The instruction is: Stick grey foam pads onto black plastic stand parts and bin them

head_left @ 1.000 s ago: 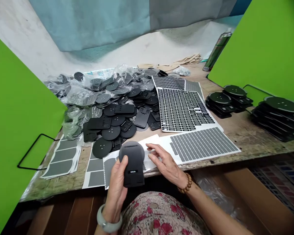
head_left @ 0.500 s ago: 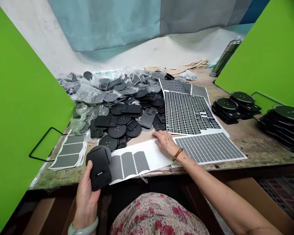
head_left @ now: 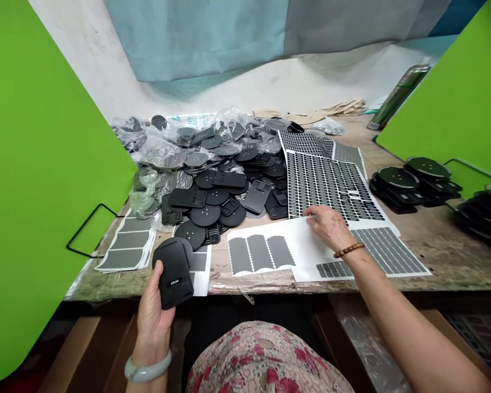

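In the head view, my left hand (head_left: 154,314) holds a black plastic folding stand (head_left: 175,275) with a small white-lettered label and a round plate behind it. Its thumb lies along the stand's left side. My right hand (head_left: 330,226) pinches the upper edge of a white sticker sheet (head_left: 305,240) with several grey wavy-edged pieces at its left end. That sheet overlaps a sheet of narrow grey strips (head_left: 380,251). Just beyond the right fingers lies a sheet of small black labels (head_left: 323,183). Under the held stand, another grey sticker sheet (head_left: 202,278) shows partly.
A heap of black stands and round plates (head_left: 207,214), some in clear bags, covers the middle and back. Grey sticker sheets (head_left: 126,245) lie at left. Stacked stands (head_left: 399,183) stand at right, near a spray can (head_left: 399,95). Green panels (head_left: 45,180) flank the table.
My right hand has moved right, and the white sticker sheet has slid right with it, uncovering another grey sheet near the stand. My left hand still holds the stand. The view has shifted slightly.
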`<state>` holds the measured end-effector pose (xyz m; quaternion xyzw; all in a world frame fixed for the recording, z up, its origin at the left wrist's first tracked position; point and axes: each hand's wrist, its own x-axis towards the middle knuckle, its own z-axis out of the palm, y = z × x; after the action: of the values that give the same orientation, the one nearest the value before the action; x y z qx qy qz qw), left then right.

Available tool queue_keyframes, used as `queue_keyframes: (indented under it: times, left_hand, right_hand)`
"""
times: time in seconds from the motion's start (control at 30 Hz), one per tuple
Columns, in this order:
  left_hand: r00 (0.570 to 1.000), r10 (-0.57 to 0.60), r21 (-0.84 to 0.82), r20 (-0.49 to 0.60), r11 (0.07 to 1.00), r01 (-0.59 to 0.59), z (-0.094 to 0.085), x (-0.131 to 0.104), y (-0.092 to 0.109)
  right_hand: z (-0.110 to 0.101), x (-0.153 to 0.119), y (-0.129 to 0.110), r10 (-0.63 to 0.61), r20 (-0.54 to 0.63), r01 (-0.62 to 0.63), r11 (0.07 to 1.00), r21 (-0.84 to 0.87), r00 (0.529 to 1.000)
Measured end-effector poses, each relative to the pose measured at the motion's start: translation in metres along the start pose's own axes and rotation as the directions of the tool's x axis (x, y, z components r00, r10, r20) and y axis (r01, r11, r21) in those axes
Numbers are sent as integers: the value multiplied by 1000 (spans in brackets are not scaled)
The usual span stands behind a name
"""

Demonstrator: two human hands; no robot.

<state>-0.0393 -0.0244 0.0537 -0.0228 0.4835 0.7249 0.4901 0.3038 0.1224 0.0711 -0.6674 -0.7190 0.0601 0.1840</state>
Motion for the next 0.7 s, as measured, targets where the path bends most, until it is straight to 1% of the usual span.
queue_keyframes:
  times: [0.07,0.1,0.13,0.17,0.2,0.23,0.3,0.33,0.37,0.43,0.5,0.53,0.6,0.7]
  left_hand:
    - [1000,-3,0,10,1000,3,-2,1,-2]
    - [1000,-4,1,13,1000,4,-3,2,-2]
    - [1000,-4,-2,15,1000,4,-5,3,-2]
    - [1000,-1,-8,16,1000,1,-6,4,-1]
    - [1000,6,-16,18,1000,-5,-8,5,1]
    - [1000,23,-24,15,999,-23,-11,6,4]
    - [997,73,-39,7,997,-73,-16,9,11]
    - [995,98,-48,5,994,-98,-19,11,15]
    - [993,115,-59,5,992,-115,-22,13,19]
    - [993,122,-81,3,989,-121,-27,16,23]
    - [994,106,-87,-11,991,-106,-33,20,24]
    - [995,97,-83,-22,992,-99,-35,22,24]
    - [996,83,-72,-41,994,-86,-39,24,20]
    - [996,64,-56,-65,996,-67,-42,24,15]
  right_hand:
    - [6,-10,-9,5,-119,-10,999,-45,993]
    - [10,-17,-19,-28,-174,25,1000,-18,984]
    - [15,-25,-31,-75,-210,87,995,50,975]
    - [20,-34,-45,-128,-218,164,974,158,968]
    - [27,-43,-61,-187,-194,239,925,294,963]
    - [34,-53,-77,-238,-147,278,858,432,960]
    - [49,-71,-110,-339,15,257,740,621,941]
    - [56,-79,-125,-379,81,230,703,673,922]
    - [64,-86,-139,-432,127,226,674,703,893]
    - [78,-95,-163,-515,153,261,641,721,844]
    - [90,-99,-180,-556,159,310,653,691,816]
    - [96,-100,-187,-559,164,331,675,660,813]
    - [105,-101,-195,-542,179,360,735,575,821]
    - [115,-103,-201,-513,185,386,797,464,838]
